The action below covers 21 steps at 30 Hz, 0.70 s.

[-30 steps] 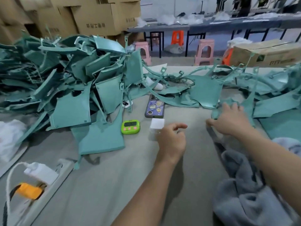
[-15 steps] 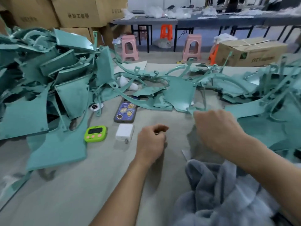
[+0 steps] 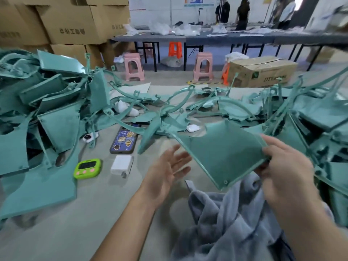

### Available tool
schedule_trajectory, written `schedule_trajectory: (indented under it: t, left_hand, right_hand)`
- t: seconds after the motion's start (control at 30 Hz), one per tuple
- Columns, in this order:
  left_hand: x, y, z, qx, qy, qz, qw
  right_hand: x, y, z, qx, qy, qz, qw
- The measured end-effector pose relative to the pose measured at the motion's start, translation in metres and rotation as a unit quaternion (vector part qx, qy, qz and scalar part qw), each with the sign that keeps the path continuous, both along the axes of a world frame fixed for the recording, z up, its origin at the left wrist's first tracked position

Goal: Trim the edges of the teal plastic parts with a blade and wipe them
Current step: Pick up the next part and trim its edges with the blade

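Gripping a teal panel (image 3: 224, 149) by its edge, right hand (image 3: 282, 166); left hand (image 3: 165, 174) spread wide beside it.

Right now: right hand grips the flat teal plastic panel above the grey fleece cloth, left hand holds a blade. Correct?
One error. The head view shows the left hand open, holding nothing; no blade is visible. The rest stands: the right hand has its grip on the flat teal plastic panel above the grey fleece cloth.
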<state>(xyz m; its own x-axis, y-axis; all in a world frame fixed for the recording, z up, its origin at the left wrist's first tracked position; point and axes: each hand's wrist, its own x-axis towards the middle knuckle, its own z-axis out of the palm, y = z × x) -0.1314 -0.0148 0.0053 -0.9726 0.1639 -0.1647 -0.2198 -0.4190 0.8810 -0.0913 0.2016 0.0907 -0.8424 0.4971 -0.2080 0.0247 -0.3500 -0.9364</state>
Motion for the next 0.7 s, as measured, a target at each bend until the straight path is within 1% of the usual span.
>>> schedule_trajectory:
  t: [0.03, 0.1, 0.17, 0.23, 0.27, 0.3, 0.33, 0.37, 0.4, 0.43, 0.47, 0.5, 0.53, 0.57, 0.6, 0.63, 0.67, 0.7]
  left_hand:
    - [0.001, 0.000, 0.003, 0.023, -0.001, -0.031, 0.999]
    - [0.005, -0.002, 0.005, 0.046, 0.020, -0.093, 0.994]
    - [0.007, -0.002, 0.002, 0.028, 0.049, -0.144, 0.988]
    - [0.007, 0.001, -0.001, 0.016, 0.037, -0.139, 0.989]
    - [0.006, 0.003, -0.001, 0.011, 0.030, -0.117, 0.993]
    - [0.005, 0.005, -0.001, -0.005, 0.031, -0.083, 0.996]
    - [0.004, 0.005, 0.001, -0.029, 0.042, -0.036, 0.998]
    - [0.002, 0.005, 0.003, -0.045, 0.060, 0.022, 0.997]
    - [0.000, 0.002, 0.004, -0.056, 0.073, 0.086, 0.992]
    - [-0.003, -0.002, 0.004, -0.054, 0.076, 0.150, 0.984]
    - [-0.006, -0.008, 0.004, -0.044, 0.078, 0.204, 0.975]
    - [-0.008, -0.015, 0.005, -0.033, 0.085, 0.240, 0.966]
    - [-0.011, -0.023, 0.005, -0.031, 0.096, 0.261, 0.960]
    - [-0.014, -0.031, 0.005, -0.032, 0.111, 0.270, 0.956]
    - [-0.015, -0.037, 0.006, -0.033, 0.126, 0.275, 0.953]
    - [-0.016, -0.043, 0.007, -0.037, 0.139, 0.278, 0.950]
    - [-0.017, -0.047, 0.008, -0.045, 0.149, 0.281, 0.947]
    - [-0.016, -0.051, 0.009, -0.054, 0.155, 0.286, 0.944]
  right_hand:
    - [0.007, 0.002, -0.008, -0.019, -0.005, -0.021, 1.000]
    - [0.023, 0.000, -0.026, -0.028, -0.008, -0.041, 0.999]
    - [0.039, -0.011, -0.046, -0.017, -0.018, 0.005, 1.000]
    - [0.049, -0.022, -0.064, 0.033, -0.028, 0.075, 0.996]
    - [0.052, -0.027, -0.070, 0.086, -0.023, 0.124, 0.988]
    - [0.054, -0.031, -0.070, 0.146, -0.015, 0.180, 0.973]
    - [0.055, -0.035, -0.067, 0.180, -0.001, 0.234, 0.955]
    - [0.056, -0.037, -0.061, 0.179, 0.020, 0.260, 0.948]
    - [0.054, -0.033, -0.061, 0.168, 0.042, 0.243, 0.954]
    - [0.052, -0.027, -0.062, 0.198, 0.061, 0.196, 0.958]
    - [0.047, -0.020, -0.063, 0.286, 0.067, 0.163, 0.942]
    - [0.043, -0.016, -0.061, 0.408, 0.035, 0.175, 0.895]
    - [0.039, -0.014, -0.060, 0.513, -0.016, 0.225, 0.828]
    - [0.037, -0.012, -0.064, 0.592, -0.066, 0.262, 0.759]
    - [0.035, -0.010, -0.069, 0.635, -0.101, 0.280, 0.712]
    - [0.034, -0.007, -0.071, 0.639, -0.108, 0.271, 0.712]
    - [0.035, -0.002, -0.071, 0.623, -0.098, 0.241, 0.737]
    - [0.037, 0.007, -0.070, 0.615, -0.090, 0.190, 0.760]
